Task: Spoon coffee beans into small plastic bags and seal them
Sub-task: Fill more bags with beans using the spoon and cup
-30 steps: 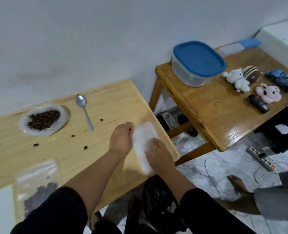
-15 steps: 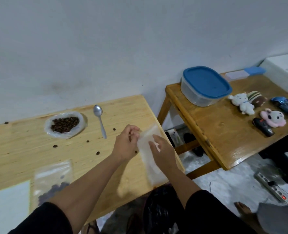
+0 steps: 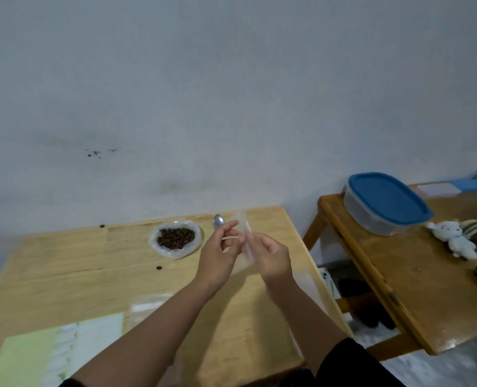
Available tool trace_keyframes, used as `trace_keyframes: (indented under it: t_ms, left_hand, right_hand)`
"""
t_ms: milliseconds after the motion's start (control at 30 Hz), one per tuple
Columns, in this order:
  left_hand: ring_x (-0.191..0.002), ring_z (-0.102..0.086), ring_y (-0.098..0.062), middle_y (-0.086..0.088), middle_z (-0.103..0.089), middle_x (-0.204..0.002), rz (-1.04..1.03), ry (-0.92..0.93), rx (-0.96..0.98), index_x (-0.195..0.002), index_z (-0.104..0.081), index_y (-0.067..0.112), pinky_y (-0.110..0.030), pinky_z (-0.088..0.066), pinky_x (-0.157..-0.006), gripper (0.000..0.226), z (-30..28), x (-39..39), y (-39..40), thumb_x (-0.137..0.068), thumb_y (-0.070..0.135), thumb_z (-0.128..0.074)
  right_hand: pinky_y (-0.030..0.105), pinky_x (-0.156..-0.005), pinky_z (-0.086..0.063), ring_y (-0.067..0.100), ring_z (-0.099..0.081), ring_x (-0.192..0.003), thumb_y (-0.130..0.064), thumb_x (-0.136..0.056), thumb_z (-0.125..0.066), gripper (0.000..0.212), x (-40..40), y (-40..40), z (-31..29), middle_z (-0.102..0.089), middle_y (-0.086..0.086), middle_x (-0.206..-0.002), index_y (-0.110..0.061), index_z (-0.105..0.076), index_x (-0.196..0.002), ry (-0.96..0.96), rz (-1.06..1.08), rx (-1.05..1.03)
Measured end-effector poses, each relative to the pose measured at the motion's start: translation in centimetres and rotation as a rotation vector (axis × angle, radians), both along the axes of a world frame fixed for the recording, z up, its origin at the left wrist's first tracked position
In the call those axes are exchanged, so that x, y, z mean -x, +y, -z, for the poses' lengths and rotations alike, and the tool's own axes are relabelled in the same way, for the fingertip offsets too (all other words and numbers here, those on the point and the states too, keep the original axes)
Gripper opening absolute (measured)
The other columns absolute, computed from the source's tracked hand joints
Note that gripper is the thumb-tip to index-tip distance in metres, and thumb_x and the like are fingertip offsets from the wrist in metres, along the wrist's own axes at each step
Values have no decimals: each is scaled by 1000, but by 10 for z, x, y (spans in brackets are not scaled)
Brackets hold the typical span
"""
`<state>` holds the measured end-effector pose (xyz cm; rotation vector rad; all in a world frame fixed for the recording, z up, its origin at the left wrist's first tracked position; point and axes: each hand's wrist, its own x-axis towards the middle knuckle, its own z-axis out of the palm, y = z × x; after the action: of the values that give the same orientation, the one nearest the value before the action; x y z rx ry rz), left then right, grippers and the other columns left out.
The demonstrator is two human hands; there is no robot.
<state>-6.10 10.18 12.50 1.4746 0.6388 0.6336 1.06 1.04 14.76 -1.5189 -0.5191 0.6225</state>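
I hold the empty bag (image 3: 245, 241) in the air above the table (image 3: 64, 263), left hand (image 3: 217, 258) and right hand (image 3: 270, 258) pinching its top. It looks thin, limp and slippery, so I should grip each lip separately. Beans (image 3: 175, 238) lie at ten o'clock.

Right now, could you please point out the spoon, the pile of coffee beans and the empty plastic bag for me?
spoon (image 3: 218, 220), head view, on its bowl, the handle hidden behind the hand.
coffee beans (image 3: 176, 237), head view, middle of the pile.
plastic bag (image 3: 245, 225), head view, on its upper strip above the hands.
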Motion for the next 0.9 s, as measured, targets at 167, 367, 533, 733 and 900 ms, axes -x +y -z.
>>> trace_keyframes:
  t_ms: [167,367,533,733,900]
  left_hand:
    - [-97,-66,-15,-6,-66,-106,-85,-72,164,-105,-62,26,-30,-56,-81,18,-14,34,38,-88,22,-64]
    - [-87,-70,-15,-11,-71,-98,-138,-66,246,-103,-66,14,-22,-55,-71,18,-14,71,82,-86,14,-67]
    - [-91,-70,-18,-9,-72,-96,-173,-53,283,-104,-68,13,-30,-57,-79,24,-9,86,99,-82,21,-71]
    - [-93,-69,-21,-8,-73,-98,-203,-21,273,-109,-67,12,-39,-56,-85,30,-3,82,109,-82,23,-72]
    - [-92,-70,-19,-6,-73,-98,-220,-21,266,-113,-65,12,-36,-56,-84,35,-6,68,107,-81,22,-72]
  right_hand:
    - [27,-88,-53,9,-67,-96,-24,-87,-64,23,24,42,3,-73,1,-100,-14,-70,-107,-17,-101,30]
    - [14,-80,-50,5,-68,-94,-12,-85,-67,27,54,82,7,-73,1,-102,-9,-68,-111,-37,-160,-27]
    - [19,-88,-50,8,-66,-101,-15,-88,-63,20,66,101,13,-72,-1,-103,-15,-70,-107,-96,-200,-30]
    - [28,-92,-51,7,-65,-101,-11,-87,-63,19,61,114,16,-72,-7,-99,-24,-74,-96,-176,-204,-8]
    - [18,-88,-49,0,-65,-96,-7,-87,-63,19,45,118,11,-71,-14,-95,-22,-74,-89,-179,-195,1]
